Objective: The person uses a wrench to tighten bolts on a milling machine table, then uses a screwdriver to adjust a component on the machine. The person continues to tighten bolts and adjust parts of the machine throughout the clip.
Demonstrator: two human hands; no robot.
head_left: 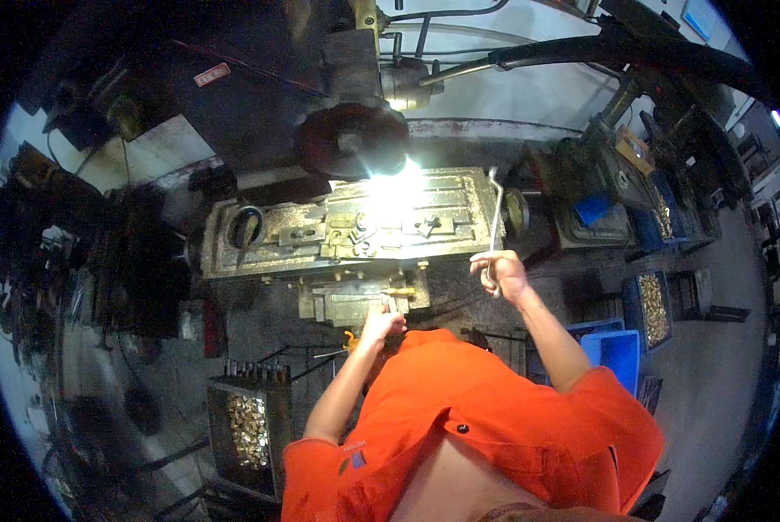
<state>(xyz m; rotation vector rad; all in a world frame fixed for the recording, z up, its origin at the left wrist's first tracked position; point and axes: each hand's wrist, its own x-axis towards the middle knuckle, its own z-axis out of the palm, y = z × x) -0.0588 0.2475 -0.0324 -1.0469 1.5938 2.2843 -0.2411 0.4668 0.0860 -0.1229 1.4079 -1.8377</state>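
Note:
My right hand [505, 275] is closed round the lower part of a long, bent metal rod [496, 209], which rises along the right end of the machine table [311, 204]. My left hand [386, 322] is in front of the table, at the lower block [346, 300] of the machine. Its fingers are drawn together, and what they hold, if anything, is too small to make out. Just beyond them a brass-coloured fitting [398, 292] lies on the block. Clamping plates [429, 225] and small metal pieces are on the slotted table under a bright lamp.
A dark round machine head [352, 139] hangs over the table. At lower left stands a bin of shiny metal parts [249, 426]. Blue crates [614, 357] are at my right, with another parts-filled crate [652, 309] beyond. An orange-handled tool [351, 341] is beside my left forearm.

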